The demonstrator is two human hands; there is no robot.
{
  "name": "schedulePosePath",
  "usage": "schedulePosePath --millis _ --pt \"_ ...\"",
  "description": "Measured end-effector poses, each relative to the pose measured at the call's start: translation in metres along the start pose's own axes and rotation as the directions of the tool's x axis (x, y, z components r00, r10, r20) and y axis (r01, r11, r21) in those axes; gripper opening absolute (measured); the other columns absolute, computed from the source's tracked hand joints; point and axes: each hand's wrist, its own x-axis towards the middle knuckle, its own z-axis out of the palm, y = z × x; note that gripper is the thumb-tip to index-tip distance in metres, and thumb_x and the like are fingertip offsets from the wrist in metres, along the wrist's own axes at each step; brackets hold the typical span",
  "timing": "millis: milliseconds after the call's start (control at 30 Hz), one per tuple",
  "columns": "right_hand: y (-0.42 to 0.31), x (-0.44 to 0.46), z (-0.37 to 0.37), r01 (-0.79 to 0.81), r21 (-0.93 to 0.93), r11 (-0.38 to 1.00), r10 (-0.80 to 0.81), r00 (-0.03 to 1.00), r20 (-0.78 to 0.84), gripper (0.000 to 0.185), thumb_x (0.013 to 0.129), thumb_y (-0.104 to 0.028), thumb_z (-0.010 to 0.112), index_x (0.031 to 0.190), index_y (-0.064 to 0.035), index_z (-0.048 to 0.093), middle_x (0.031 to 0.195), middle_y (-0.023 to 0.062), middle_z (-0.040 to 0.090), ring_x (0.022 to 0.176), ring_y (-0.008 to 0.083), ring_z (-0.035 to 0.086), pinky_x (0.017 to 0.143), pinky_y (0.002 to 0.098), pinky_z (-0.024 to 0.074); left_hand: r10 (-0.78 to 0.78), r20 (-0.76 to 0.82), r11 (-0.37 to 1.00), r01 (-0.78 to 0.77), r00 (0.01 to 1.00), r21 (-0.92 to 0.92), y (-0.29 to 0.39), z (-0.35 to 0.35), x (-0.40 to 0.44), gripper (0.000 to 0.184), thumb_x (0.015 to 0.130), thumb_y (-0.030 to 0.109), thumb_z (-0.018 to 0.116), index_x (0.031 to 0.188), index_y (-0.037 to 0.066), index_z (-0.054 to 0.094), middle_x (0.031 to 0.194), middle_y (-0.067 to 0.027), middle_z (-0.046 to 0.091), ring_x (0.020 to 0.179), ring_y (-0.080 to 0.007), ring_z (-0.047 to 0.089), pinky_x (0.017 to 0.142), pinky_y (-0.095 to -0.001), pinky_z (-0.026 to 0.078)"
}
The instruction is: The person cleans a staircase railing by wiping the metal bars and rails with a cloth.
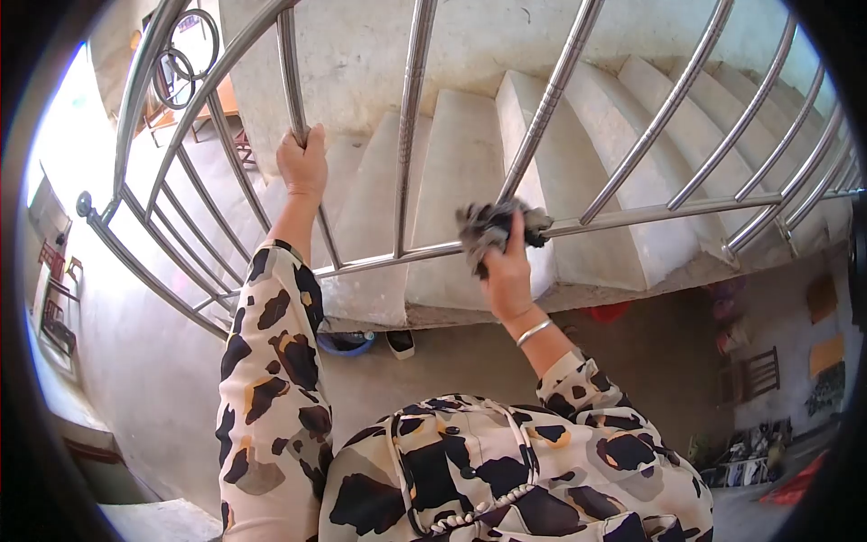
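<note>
My left hand [302,164] is closed around an upright metal bar [290,77] of the stair railing, up at the left. Lower and to the right, my right hand [509,275] grips a crumpled grey and black cloth [492,231]. The cloth presses against the railing's lower rail [433,252], where a slanted bar [547,108] meets it. Part of that joint is hidden behind the cloth. A silver bangle [534,332] circles my right wrist.
Concrete steps [456,172] rise to the right behind the railing. Below the stair edge are a blue basin [346,344] and a red item [607,312]. A wooden chair [757,375] and a shoe rack [746,456] stand at the lower right. Curled metal rings [172,79] decorate the railing's left end.
</note>
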Motion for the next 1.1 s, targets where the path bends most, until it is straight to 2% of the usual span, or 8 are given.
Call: schedulePosePath --millis 100,300,467,567,800,867,1000,1100 --pt "0.005 -0.005 -0.008 0.071 -0.048 0.996 -0.070 0.997 0.036 0.024 0.063 0.003 0.058 0.086 -0.0033 0.059 0.127 0.0298 0.034 0.098 0.0435 0.049 0.082 0.0377 0.0442 -0.015 -0.021 0.999 0.014 1.000 -0.044 -0.001 0.001 0.000 0.027 0.076 0.023 0.061 0.066 0.001 0.050 0.053 -0.0052 0.049 0.050 -0.0146 0.045 0.050 -0.0311 0.037" --pt "0.003 0.103 -0.067 0.109 0.261 0.959 0.005 0.916 -0.401 0.037 0.067 0.005 0.061 0.103 -0.0010 0.055 0.115 0.0176 0.049 0.102 0.0327 0.051 0.089 0.0344 0.0405 -0.005 -0.017 0.999 0.005 1.000 -0.034 -0.004 -0.001 0.000 0.026 0.076 0.022 0.060 0.066 0.001 0.050 0.053 -0.0041 0.047 0.050 -0.0136 0.044 0.050 -0.0301 0.037" --pt "-0.006 0.180 -0.113 0.357 0.130 0.925 -0.168 0.691 -0.704 0.033 0.066 0.003 0.060 0.099 -0.0032 0.057 0.107 0.0195 0.049 0.098 0.0349 0.050 0.085 0.0360 0.0411 -0.065 0.042 0.995 0.068 0.997 -0.078 -0.005 0.001 0.001 0.026 0.077 0.022 0.060 0.066 0.001 0.049 0.054 -0.0021 0.047 0.051 -0.0111 0.043 0.050 -0.0288 0.036" --pt "-0.010 0.173 -0.103 0.355 -0.084 0.931 -0.332 0.732 -0.594 0.039 0.067 0.004 0.058 0.105 -0.0025 0.053 0.116 0.0190 0.049 0.111 0.0372 0.044 0.092 0.0369 0.0381 -0.113 0.069 0.981 0.122 0.991 -0.152 -0.010 0.001 0.002 0.027 0.077 0.023 0.061 0.068 0.001 0.050 0.055 -0.0019 0.048 0.051 -0.0096 0.043 0.049 -0.0279 0.036" --pt "0.006 0.022 0.001 0.087 0.170 0.982 -0.043 0.968 -0.247 0.035 0.069 -0.002 0.056 0.104 -0.0010 0.057 0.114 0.0199 0.049 0.114 0.0410 0.037 0.096 0.0519 0.0266 -0.181 0.155 0.983 0.186 0.971 -0.015 -0.005 -0.004 0.003 0.027 0.077 0.025 0.061 0.073 0.001 0.050 0.060 -0.0050 0.050 0.056 -0.0169 0.047 0.056 -0.0314 0.039" --pt "0.007 0.001 -0.002 0.183 -0.232 0.955 -0.175 0.983 0.054 0.035 0.063 -0.001 0.058 0.098 -0.0059 0.060 0.117 0.0276 0.044 0.110 0.0426 0.041 0.095 0.0543 0.0288 -0.245 0.215 0.966 0.257 0.945 -0.032 0.006 -0.007 -0.001 0.026 0.077 0.025 0.061 0.076 0.000 0.051 0.066 -0.0076 0.053 0.061 -0.0193 0.049 0.059 -0.0324 0.040" --pt "0.007 -0.005 -0.019 0.114 -0.118 0.987 -0.086 0.972 0.219 0.024 0.065 -0.002 0.057 0.087 -0.0077 0.062 0.120 0.0276 0.039 0.109 0.0413 0.042 0.094 0.0577 0.0274 0.166 -0.178 0.966 -0.124 0.970 0.225 0.024 -0.029 -0.043 0.028 0.074 0.012 0.061 0.094 -0.002 0.049 0.091 -0.0119 0.050 0.084 -0.0220 0.048 0.074 -0.0309 0.040" --pt "-0.002 0.000 -0.026 0.033 -0.007 0.999 -0.031 0.980 0.196 0.030 0.060 0.002 0.059 0.089 -0.0069 0.059 0.119 0.0264 0.040 0.108 0.0392 0.043 0.091 0.0522 0.0324 -0.136 0.300 0.964 0.196 0.944 -0.179 0.074 -0.029 -0.114 0.034 0.070 0.012 0.065 0.099 0.002 0.050 0.100 -0.0116 0.052 0.089 -0.0204 0.048 0.083 -0.0342 0.039"
